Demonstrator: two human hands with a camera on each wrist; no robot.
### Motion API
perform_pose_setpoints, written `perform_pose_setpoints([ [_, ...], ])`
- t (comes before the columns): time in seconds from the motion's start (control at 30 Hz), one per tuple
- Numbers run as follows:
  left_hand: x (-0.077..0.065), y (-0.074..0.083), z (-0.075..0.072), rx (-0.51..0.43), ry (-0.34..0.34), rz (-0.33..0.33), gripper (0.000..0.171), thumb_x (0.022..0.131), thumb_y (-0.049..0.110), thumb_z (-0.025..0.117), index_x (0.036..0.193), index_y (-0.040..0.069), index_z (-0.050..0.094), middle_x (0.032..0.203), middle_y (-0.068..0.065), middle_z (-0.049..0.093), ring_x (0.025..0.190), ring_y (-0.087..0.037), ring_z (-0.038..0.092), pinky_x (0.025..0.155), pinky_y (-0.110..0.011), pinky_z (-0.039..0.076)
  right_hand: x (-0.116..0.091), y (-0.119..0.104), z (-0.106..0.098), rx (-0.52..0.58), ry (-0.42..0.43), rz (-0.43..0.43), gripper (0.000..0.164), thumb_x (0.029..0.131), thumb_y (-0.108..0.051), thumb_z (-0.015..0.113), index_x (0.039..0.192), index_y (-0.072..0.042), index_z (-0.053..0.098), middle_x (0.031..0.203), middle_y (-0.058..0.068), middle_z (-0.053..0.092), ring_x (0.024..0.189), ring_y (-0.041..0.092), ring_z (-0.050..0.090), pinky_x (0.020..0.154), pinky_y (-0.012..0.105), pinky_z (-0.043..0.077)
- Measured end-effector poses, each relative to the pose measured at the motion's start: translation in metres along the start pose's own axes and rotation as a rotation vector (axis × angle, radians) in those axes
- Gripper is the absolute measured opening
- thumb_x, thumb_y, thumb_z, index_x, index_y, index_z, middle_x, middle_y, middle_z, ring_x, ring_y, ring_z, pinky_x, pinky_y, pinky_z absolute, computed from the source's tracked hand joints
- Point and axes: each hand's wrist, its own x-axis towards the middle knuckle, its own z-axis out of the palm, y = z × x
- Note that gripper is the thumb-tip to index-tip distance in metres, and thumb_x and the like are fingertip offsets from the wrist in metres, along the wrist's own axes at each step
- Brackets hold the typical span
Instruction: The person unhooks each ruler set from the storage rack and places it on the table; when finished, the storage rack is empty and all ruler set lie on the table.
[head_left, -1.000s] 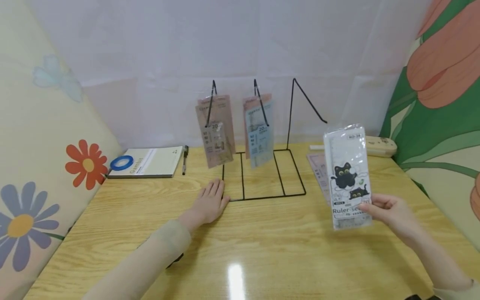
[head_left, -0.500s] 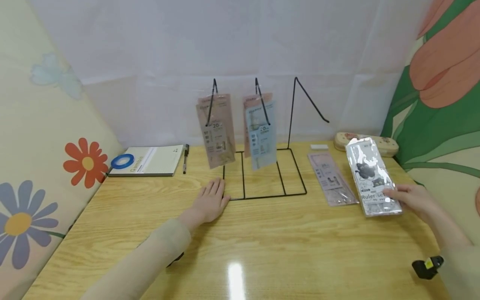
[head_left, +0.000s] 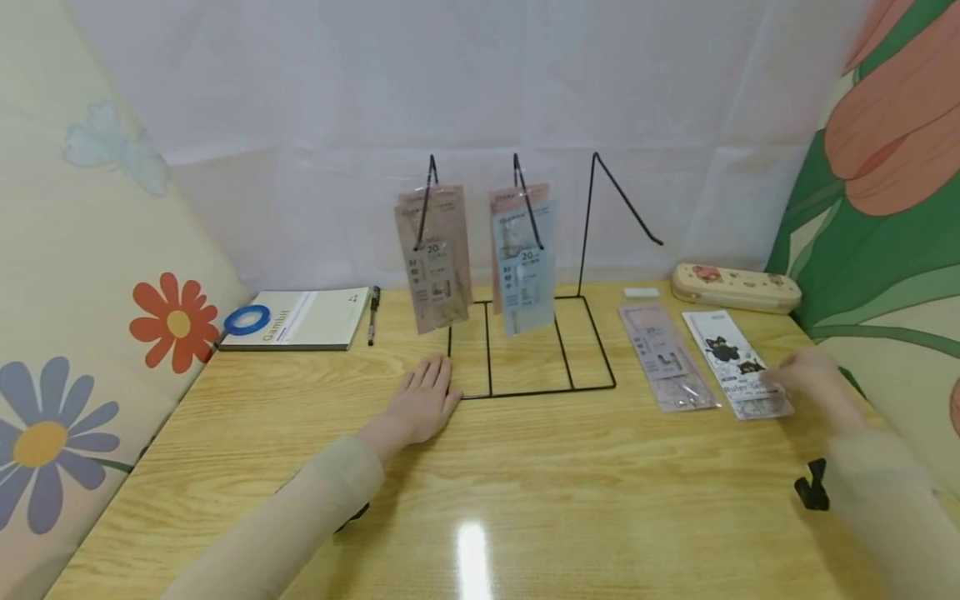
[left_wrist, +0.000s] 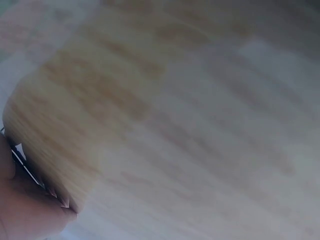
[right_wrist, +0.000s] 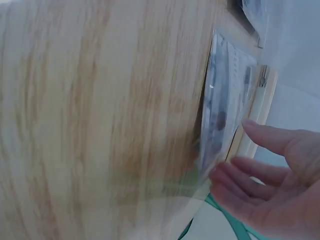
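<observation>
A clear pack marked "Ruler set", with black cats on a white card, lies flat on the table at the right. My right hand is at its right edge, fingertips overlapping it; in the right wrist view that hand has its thumb and fingers spread apart beside the pack. My left hand rests flat on the table, fingers against the front left corner of a black wire rack. Pink packs hang on the rack's left hook, and a blue pack over a pink one on its middle hook.
Left of the ruler set lies a pink pack, with a white eraser-like block behind it. A cream pencil case stands at the back right. At the back left are a notebook, blue tape roll and pen.
My right hand has carried the ruler set down to the right and laid it on the table beside the pink pack, then loosened from it. The left hand has stayed at the rack.
</observation>
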Motion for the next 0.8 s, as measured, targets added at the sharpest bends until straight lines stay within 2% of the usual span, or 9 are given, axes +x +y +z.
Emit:
perform_pose_setpoints([
  [0.07, 0.000, 0.000, 0.000, 0.000, 0.002, -0.001, 0.065, 0.103, 0.042, 0.018, 0.150, 0.000, 0.002, 0.158, -0.019, -0.002, 0.146, -0.036, 0.000, 0.118, -0.051, 0.006, -0.002, -0.008, 0.002, -0.034, 0.044, -0.008, 0.058, 0.088, -0.025, 0.057, 0.118, 0.023, 0.047, 0.113, 0.042, 0.048, 0.102, 0.051, 0.049, 0.085, 0.054, 0.047],
  [0.13, 0.001, -0.001, 0.000, 0.000, 0.004, -0.002, 0.065, 0.103, 0.041, 0.018, 0.150, 0.000, 0.002, 0.158, -0.019, -0.002, 0.146, -0.036, -0.001, 0.118, -0.051, 0.006, -0.002, -0.019, 0.005, -0.025, 0.067, 0.000, 0.074, 0.090, -0.026, 0.055, 0.132, 0.027, 0.026, 0.131, 0.048, 0.028, 0.120, 0.058, 0.033, 0.098, 0.061, 0.036],
  [0.23, 0.000, -0.001, 0.000, 0.000, 0.005, -0.006, 0.065, 0.103, 0.041, 0.018, 0.150, 0.000, 0.001, 0.158, -0.019, -0.002, 0.146, -0.036, -0.001, 0.118, -0.051, 0.006, 0.000, -0.036, 0.009, -0.046, 0.101, -0.049, 0.080, 0.091, -0.030, 0.056, 0.135, 0.025, 0.019, 0.132, 0.048, 0.027, 0.122, 0.059, 0.030, 0.102, 0.062, 0.032],
  [0.43, -0.001, 0.000, 0.000, -0.005, 0.003, -0.006, 0.065, 0.103, 0.042, 0.018, 0.150, 0.000, 0.002, 0.158, -0.019, -0.002, 0.146, -0.036, 0.000, 0.118, -0.051, 0.006, 0.001, -0.076, 0.024, 0.093, 0.057, -0.268, 0.081, 0.095, -0.035, 0.055, 0.143, 0.016, 0.014, 0.141, 0.043, 0.024, 0.129, 0.056, 0.027, 0.105, 0.061, 0.029],
  [0.6, -0.001, 0.001, 0.000, -0.009, 0.004, -0.003, 0.065, 0.103, 0.042, 0.018, 0.150, -0.001, 0.002, 0.158, -0.019, -0.002, 0.146, -0.037, 0.000, 0.118, -0.051, 0.006, 0.001, -0.115, 0.044, 0.236, 0.003, -0.376, 0.077, 0.095, -0.032, 0.056, 0.146, 0.008, 0.016, 0.147, 0.033, 0.025, 0.136, 0.049, 0.026, 0.110, 0.056, 0.027],
  [0.8, 0.000, 0.001, 0.001, -0.006, 0.005, -0.004, 0.065, 0.103, 0.042, 0.018, 0.150, 0.000, 0.002, 0.158, -0.019, -0.002, 0.146, -0.036, 0.000, 0.118, -0.051, 0.006, 0.006, -0.154, 0.071, 0.360, -0.020, -0.503, 0.068, 0.094, -0.025, 0.059, 0.146, 0.004, 0.026, 0.146, 0.027, 0.035, 0.135, 0.042, 0.034, 0.110, 0.052, 0.032],
])
